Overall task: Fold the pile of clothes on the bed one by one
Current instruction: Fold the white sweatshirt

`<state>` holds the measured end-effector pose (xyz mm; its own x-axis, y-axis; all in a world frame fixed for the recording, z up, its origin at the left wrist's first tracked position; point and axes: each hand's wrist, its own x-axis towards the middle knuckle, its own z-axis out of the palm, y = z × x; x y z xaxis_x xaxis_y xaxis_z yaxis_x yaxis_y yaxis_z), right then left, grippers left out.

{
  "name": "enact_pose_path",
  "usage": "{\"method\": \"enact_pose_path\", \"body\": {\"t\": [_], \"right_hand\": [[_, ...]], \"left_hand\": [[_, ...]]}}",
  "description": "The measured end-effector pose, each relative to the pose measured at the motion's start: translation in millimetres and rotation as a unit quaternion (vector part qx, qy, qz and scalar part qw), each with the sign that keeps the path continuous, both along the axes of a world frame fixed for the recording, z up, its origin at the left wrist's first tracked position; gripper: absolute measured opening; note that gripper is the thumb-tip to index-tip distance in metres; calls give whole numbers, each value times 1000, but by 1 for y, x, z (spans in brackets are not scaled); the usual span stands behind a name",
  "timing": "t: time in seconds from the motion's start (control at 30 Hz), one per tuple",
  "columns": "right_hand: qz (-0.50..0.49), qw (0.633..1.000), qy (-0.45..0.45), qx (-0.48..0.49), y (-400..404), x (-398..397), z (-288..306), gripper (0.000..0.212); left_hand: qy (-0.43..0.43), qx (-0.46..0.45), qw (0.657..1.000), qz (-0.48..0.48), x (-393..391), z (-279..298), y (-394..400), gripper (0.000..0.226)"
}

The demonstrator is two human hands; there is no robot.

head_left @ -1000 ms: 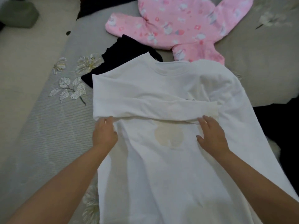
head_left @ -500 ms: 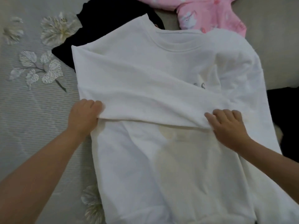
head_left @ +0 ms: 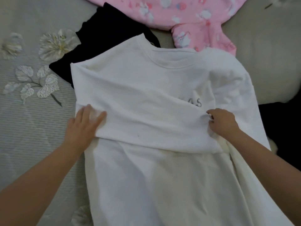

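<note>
A white sweatshirt (head_left: 146,98) lies spread on the bed, collar away from me, with a sleeve folded across its chest. My left hand (head_left: 83,126) rests flat on the left end of that folded sleeve, fingers straight. At the sleeve's right end my right hand (head_left: 223,123) has its fingers curled into the white cloth, pinching it. Grey letters show on the chest just above that hand. A black garment (head_left: 104,39) lies partly under the sweatshirt's far left shoulder. A pink printed garment (head_left: 192,18) lies beyond the collar.
The grey bedspread (head_left: 32,121) with embroidered flowers stretches to the left. A beige cushion or pillow (head_left: 268,54) sits at the far right. Dark fabric (head_left: 283,128) lies at the right edge beside the sweatshirt.
Both hands have slid along the folded sleeve, the left now lying flat on top of it. The right hand has closed on the cloth. The view has shifted closer.
</note>
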<state>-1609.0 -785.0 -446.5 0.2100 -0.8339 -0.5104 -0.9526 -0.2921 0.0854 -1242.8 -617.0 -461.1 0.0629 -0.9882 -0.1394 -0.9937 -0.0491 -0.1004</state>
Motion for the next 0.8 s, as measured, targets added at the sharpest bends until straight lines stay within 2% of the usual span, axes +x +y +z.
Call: {"method": "enact_pose_path", "body": {"t": [0.07,0.1,0.17,0.23,0.3,0.37,0.43,0.5,0.57,0.63,0.73,0.8], "right_hand": [[-15,1000,10,23,-10,7,4,10],[-7,999,15,33,-14,9,3,14],[-37,997,13,66,-21,14,2,37],[-54,995,0,81,-25,16,3,41],[-23,995,25,93,-31,11,4,38],[4,992,42,115,-34,8,10,32],[17,991,7,135,-39,5,19,13],[19,990,-80,113,-43,1,33,30],[40,990,-127,47,-45,-2,48,41],[63,990,-128,-13,-49,-2,55,39],[28,987,-136,-75,-64,6,51,7],[33,980,-144,-134,-74,13,42,29]], "left_hand": [[-71,78,992,-70,-8,2,-4,57],[-87,166,980,-61,-11,0,-6,63],[-102,316,943,-35,-17,0,-17,71],[-77,363,929,-8,-24,6,-36,69],[-33,306,952,-4,-30,15,-62,53],[32,184,982,34,-34,22,-87,53],[105,113,981,115,-40,25,-111,64],[135,130,966,176,-43,24,-130,58],[100,147,965,191,-41,22,-140,41],[68,101,971,204,-33,21,-147,32],[31,8,971,236,-25,20,-163,28],[12,14,961,277,-25,21,-172,29]]}}
